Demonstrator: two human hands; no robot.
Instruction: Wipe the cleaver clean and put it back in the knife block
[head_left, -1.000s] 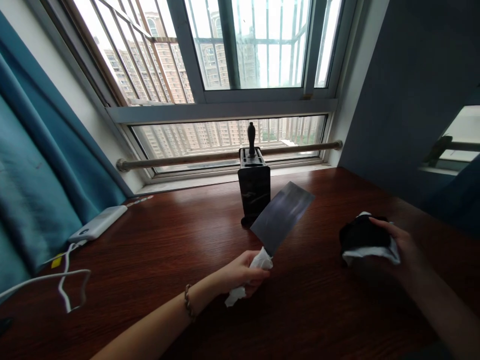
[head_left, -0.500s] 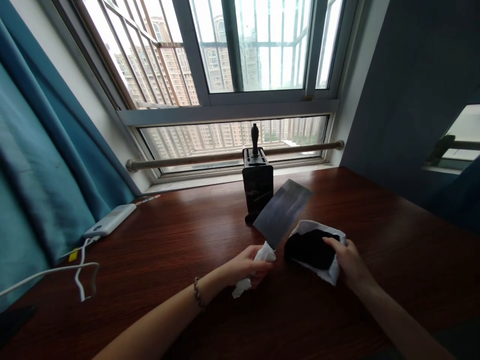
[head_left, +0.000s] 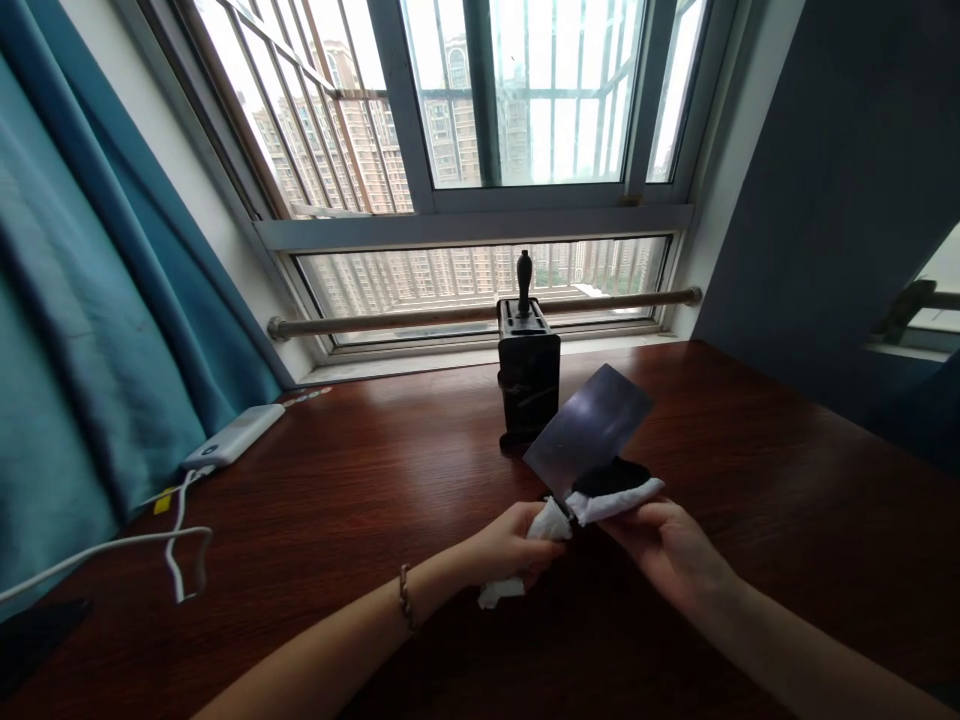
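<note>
My left hand is closed round the handle of a cleaver, with white tissue wrapped about the handle. The wide grey blade of the cleaver slants up and to the right. In my right hand is a folded cloth, white on the outside with a black face. The cloth lies against the lower edge of the blade, close to the handle; whether it presses on the blade I cannot tell. Just behind the blade a black knife block stands upright, with one dark-handled tool in it.
On the left of the reddish-brown wooden table lies a white power strip with white cables. A blue curtain hangs beside it. A rail crosses the window behind the knife block.
My right hand has brought the cloth left, up to the cleaver blade, and has turned so its fingers are under the cloth. The view has shifted slightly; my left hand keeps its hold.
</note>
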